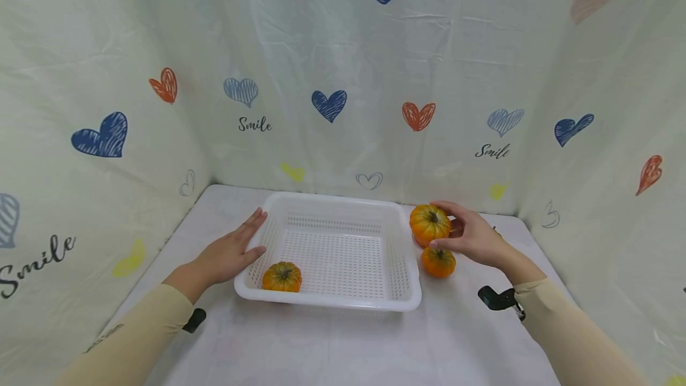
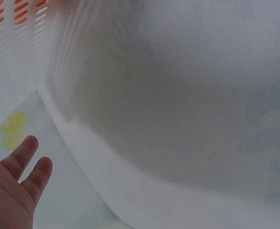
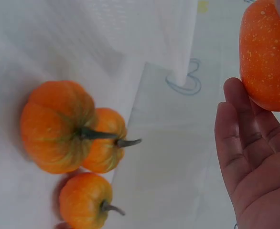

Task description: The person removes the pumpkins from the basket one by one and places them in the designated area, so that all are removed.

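Observation:
A white plastic basket (image 1: 332,301) with perforated walls stands on the table, one orange pumpkin (image 1: 281,277) in its near left corner. My left hand (image 1: 222,258) rests along the basket's left rim, fingers fairly straight; the left wrist view catches two of its fingertips (image 2: 44,167). To the right of the basket, my right hand (image 1: 474,237) grips a small orange pumpkin (image 1: 430,225) between thumb and fingers. That pumpkin (image 3: 266,57) appears raised in the right wrist view. Nearer me, another pumpkin (image 1: 438,262) lies just right of the basket.
Several orange pumpkins with dark stems, among them a larger-looking one (image 3: 59,126) and a lower one (image 3: 86,200), sit on the table in the right wrist view. My right hand mostly hides them from the head camera. A heart-printed curtain (image 1: 343,64) surrounds the white table (image 1: 300,344).

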The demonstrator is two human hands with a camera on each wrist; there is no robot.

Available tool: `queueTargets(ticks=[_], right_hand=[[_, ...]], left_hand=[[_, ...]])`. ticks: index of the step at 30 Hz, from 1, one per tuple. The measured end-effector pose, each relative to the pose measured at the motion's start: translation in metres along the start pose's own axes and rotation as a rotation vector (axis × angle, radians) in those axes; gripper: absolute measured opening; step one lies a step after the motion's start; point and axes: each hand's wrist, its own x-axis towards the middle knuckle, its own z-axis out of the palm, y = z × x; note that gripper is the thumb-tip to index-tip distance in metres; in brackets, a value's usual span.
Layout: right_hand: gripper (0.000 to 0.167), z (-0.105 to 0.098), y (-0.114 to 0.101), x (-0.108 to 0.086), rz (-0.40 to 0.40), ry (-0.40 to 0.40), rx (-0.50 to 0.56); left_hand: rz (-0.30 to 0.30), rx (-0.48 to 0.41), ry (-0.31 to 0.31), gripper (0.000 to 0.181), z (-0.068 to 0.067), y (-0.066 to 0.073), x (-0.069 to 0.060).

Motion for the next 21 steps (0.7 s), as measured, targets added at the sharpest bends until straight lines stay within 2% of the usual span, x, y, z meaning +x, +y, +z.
queueTargets(ticks=[13, 21], right_hand=[[0.083, -0.004, 0.033, -0.020, 0.031, 0.048, -0.027], [0.085, -0.010, 0.051, -0.034, 0.095, 0.098, -0.070]], left_hand=[[0.000, 0.003, -0.004, 0.075, 0.000, -0.001, 0.001], [0.007, 0.004, 0.002, 0.074, 0.003, -0.003, 0.002]])
